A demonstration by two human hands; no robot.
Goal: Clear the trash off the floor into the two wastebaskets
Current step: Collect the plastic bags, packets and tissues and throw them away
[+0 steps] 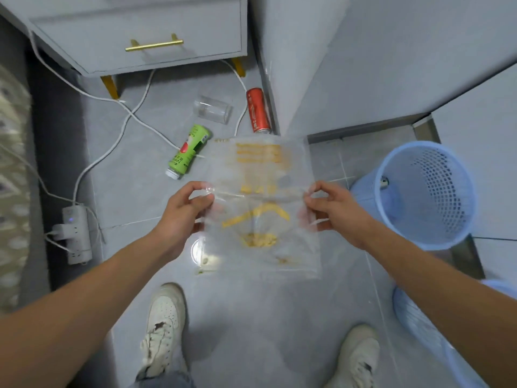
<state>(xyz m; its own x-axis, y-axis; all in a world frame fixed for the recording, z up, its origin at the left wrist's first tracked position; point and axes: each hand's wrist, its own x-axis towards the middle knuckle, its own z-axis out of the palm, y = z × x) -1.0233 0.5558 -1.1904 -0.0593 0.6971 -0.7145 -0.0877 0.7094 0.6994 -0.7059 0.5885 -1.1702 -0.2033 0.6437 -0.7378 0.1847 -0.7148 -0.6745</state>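
**Clear bag held up in both hands, rest of trash on the floor**

Nearest me: my two white sneakers (165,329) on the grey tile floor (251,317). At my right, a second blue wastebasket (419,320) is cut off by my right arm, contents not visible.

Just past my feet, a round clear lid (202,254) lies flat on the tile, partly behind the bag's lower left corner.

My left hand (181,214) pinches the left edge of a clear plastic bag (263,208) with yellow print, thumb on top, fingers curled behind. My right hand (333,208) pinches the right edge the same way. Both are closed on the film; the bag is stretched flat between them, off the floor, and I see the tile through it.

Right of the bag: blue mesh wastebasket (425,191), upright, mouth open. One small dark item sits inside near the left wall, too small to identify.

Left side: white power strip (75,233) with plugs in it, white cables (117,135) running across the floor.

Beyond the bag: green bottle (188,151) on its side, cap toward me, lying over a cable. Further: clear plastic cup (212,109) on its side. Red can (258,110) on its side against the wall corner.

Farthest: grey nightstand (134,32), gold handle and legs
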